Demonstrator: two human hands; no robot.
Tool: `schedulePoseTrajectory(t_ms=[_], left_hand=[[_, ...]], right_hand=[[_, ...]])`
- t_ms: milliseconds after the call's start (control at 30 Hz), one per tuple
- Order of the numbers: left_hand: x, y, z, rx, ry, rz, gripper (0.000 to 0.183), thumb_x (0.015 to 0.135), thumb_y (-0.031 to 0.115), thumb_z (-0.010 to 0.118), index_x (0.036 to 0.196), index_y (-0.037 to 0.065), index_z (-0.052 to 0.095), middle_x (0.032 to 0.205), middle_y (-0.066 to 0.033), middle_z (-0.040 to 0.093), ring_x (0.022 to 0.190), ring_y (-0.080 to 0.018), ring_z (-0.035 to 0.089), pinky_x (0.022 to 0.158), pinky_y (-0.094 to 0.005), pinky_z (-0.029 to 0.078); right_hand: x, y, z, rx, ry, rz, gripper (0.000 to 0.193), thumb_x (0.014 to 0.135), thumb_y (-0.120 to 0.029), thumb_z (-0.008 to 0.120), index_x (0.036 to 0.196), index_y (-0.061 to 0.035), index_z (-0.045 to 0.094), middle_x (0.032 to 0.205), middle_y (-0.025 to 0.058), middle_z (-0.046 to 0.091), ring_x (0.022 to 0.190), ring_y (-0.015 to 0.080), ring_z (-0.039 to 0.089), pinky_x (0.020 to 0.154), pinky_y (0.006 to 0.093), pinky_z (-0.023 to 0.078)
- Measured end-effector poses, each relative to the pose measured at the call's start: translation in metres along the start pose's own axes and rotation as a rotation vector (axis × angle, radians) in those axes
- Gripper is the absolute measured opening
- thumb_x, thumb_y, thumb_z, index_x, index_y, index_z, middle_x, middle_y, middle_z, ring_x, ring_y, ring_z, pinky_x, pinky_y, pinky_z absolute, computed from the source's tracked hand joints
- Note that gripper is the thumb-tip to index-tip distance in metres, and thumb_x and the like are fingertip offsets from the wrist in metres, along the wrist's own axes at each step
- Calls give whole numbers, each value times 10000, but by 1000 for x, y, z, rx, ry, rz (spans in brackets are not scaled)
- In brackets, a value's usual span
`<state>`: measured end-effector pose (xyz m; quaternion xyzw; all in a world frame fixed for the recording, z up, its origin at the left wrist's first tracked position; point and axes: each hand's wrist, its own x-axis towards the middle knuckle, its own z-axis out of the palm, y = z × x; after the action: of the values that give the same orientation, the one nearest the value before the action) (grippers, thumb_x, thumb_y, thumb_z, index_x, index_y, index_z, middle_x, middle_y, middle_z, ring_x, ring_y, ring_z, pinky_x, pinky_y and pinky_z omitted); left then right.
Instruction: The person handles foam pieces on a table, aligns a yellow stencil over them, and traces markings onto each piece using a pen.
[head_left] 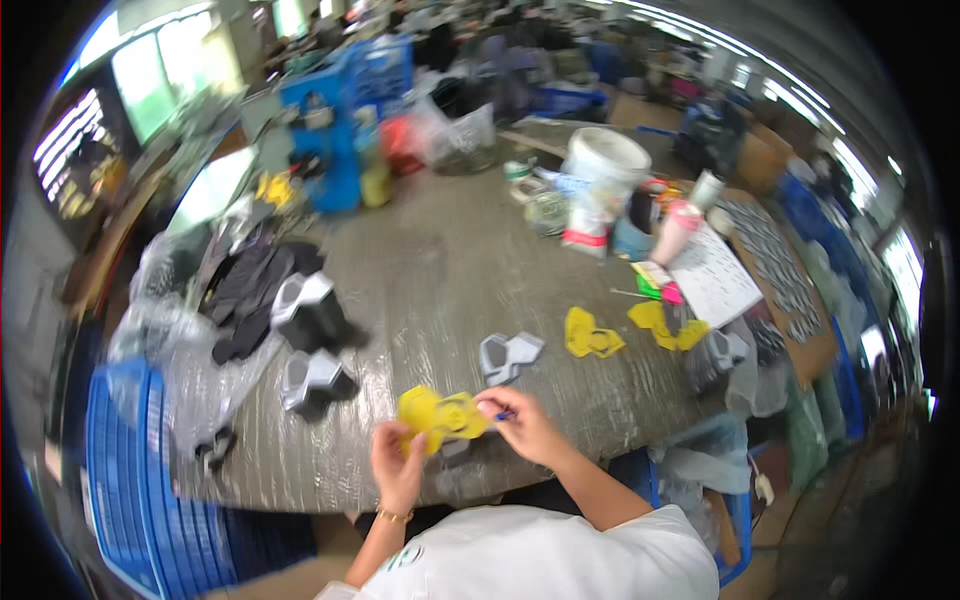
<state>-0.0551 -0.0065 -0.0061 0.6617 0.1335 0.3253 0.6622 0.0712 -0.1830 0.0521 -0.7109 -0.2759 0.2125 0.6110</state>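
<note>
A flat yellow template (421,407) with two lobes is held up just above the near edge of the table. My left hand (397,468) pinches its lower left side between thumb and fingers. My right hand (527,426) is closed at the template's right end, with a small blue pen-like thing (505,415) showing at its fingers. Motion blur hides the details of its grip. Just beyond lies a grey-and-white shaped piece (508,356). Two more yellow templates, a nearer one (590,335) and one farther right (662,326), lie on the table.
Stacks of grey-and-white pieces (305,305) stand at left by black fabric (258,292). A white bucket (606,157), a pink bottle (676,230) and a printed sheet (716,277) are at right. Blue crates (125,465) sit beside the table's left end. A blue rack (325,140) stands at the back.
</note>
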Motion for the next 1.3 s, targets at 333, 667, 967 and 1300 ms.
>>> schedulePoseTrajectory(t_ms=[333,667,967,1300], left_hand=[[-4,10,-65,59,237,-46,175,927,-15,609,1029,63,491,1011,-25,523,920,-95,532,777,-235,459],[4,16,-34,-44,208,-55,179,897,-54,640,1019,29,538,995,-23,551,912,-78,517,788,-221,437],[-12,14,-34,-67,246,-137,175,914,-43,623,1046,30,533,1012,-20,558,935,-71,546,806,-215,452],[-9,10,-28,15,241,-76,299,923,-21,625,1184,33,490,1105,-67,591,1009,-113,575,847,-250,498]], right_hand=[[-13,35,25,-999,121,-143,491,787,-125,718,1193,84,538,1101,160,513,1065,305,521,841,396,487],[-10,24,8,-865,186,-148,451,697,-35,748,1122,-11,598,1125,146,589,1017,362,520,890,442,440],[2,25,10,-777,169,-148,419,709,-135,821,1013,-36,550,1009,119,578,956,335,509,844,435,416],[-3,33,7,-509,242,-77,367,777,-75,790,1100,-46,618,925,94,596,820,207,584,744,325,473]])
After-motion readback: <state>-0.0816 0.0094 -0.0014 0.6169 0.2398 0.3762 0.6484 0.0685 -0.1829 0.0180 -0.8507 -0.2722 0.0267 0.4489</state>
